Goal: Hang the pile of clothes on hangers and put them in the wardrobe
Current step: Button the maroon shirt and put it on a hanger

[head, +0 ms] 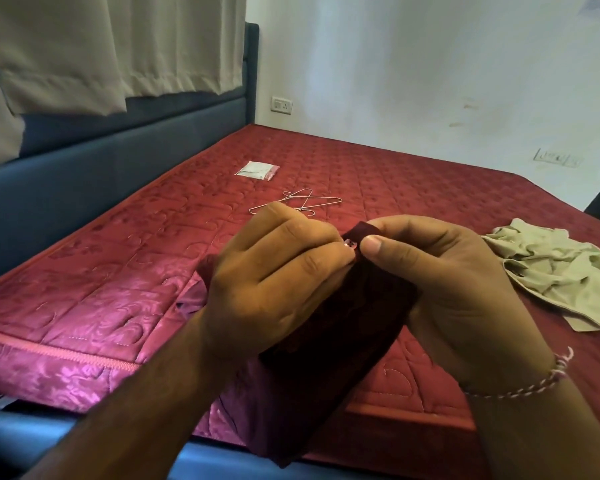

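Both pinching the maroon garment (329, 341) at its button (350, 244): left hand (274, 282) and right hand (454, 292) clamped on cloth, long axis trailing down toward the body. Beyond the grip, wire hangers (297, 204) (nearer the left hand); beige clothes (555, 271) right of it.

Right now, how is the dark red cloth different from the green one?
The maroon garment is dark and held up, pinched by both hands, left hand and right hand, at a button. The beige-green garment is pale, crumpled and lies untouched on the mattress. Neither is on a hanger.
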{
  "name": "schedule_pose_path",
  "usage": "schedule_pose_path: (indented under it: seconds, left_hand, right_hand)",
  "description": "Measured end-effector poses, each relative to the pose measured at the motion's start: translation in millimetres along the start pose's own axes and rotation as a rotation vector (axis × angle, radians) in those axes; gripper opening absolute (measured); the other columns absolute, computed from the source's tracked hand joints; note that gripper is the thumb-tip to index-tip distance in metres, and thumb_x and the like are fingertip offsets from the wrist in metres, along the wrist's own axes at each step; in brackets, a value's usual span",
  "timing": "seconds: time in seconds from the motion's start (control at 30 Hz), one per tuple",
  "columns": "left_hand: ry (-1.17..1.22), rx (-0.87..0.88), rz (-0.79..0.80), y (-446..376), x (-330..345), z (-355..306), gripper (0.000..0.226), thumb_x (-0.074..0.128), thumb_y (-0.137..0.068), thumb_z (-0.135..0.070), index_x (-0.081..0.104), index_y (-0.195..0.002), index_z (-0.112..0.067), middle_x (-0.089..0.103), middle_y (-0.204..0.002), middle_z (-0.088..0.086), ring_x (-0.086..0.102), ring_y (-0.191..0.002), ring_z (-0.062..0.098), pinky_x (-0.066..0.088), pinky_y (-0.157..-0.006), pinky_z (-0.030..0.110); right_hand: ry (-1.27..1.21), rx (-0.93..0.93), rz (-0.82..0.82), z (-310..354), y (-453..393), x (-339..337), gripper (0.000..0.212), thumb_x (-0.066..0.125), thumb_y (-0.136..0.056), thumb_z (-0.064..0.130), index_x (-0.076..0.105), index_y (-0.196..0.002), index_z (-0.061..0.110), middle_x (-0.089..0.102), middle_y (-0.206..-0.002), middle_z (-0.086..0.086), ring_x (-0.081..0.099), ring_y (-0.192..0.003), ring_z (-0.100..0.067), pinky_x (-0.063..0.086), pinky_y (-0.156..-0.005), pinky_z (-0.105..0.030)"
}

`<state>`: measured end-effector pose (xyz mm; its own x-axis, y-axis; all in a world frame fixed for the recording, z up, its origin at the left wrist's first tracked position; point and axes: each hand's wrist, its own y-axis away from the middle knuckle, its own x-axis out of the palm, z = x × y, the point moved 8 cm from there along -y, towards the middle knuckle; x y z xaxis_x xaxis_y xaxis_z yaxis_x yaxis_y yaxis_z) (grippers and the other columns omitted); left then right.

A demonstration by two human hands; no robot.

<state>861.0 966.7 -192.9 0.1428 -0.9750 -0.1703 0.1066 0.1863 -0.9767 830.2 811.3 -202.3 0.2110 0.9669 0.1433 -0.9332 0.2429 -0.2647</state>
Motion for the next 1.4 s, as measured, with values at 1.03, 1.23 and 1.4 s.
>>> schedule_pose_path:
  seconds: [1.03, 1.23, 1.4]
  left_hand:
    - [0.425, -0.482, 0.179, 32.6, 37.2, 42.4, 0.011, 0.084, -0.086, -0.007, 0.077, -0.090, 0.001, 0.074, -0.088, 0.005, 0.072, -0.083, 0.018, 0.057, -0.069, 0.038]
    - [0.268, -0.465, 0.124, 28.0, 29.8, 33.3, 0.018, 0.082, -0.079, 0.001, 0.065, -0.074, -0.001, 0.064, -0.077, 0.002, 0.062, -0.071, 0.018, 0.050, -0.061, 0.034]
    - [0.175, -0.366, 0.082, 26.4, 27.7, 16.2, 0.022, 0.076, -0.075, 0.007, 0.057, -0.066, 0.003, 0.058, -0.070, 0.010, 0.055, -0.060, 0.026, 0.045, -0.053, 0.038]
  right_hand:
    - [0.845, -0.823, 0.019, 3.5, 16.0, -11.0, 0.017, 0.078, -0.088, -0.001, 0.078, -0.105, 0.002, 0.067, -0.090, -0.009, 0.069, -0.081, -0.019, 0.052, -0.069, -0.028]
    - [0.950, -0.962, -0.078, 2.8, 29.3, -4.1, 0.017, 0.078, -0.088, -0.001, 0.078, -0.105, 0.000, 0.068, -0.088, -0.009, 0.067, -0.076, -0.016, 0.052, -0.065, -0.026]
    - [0.940, -0.955, -0.161, -4.4, 32.5, -4.7, 0.022, 0.077, -0.089, 0.001, 0.075, -0.111, 0.000, 0.068, -0.089, -0.006, 0.065, -0.077, -0.012, 0.052, -0.068, -0.020]
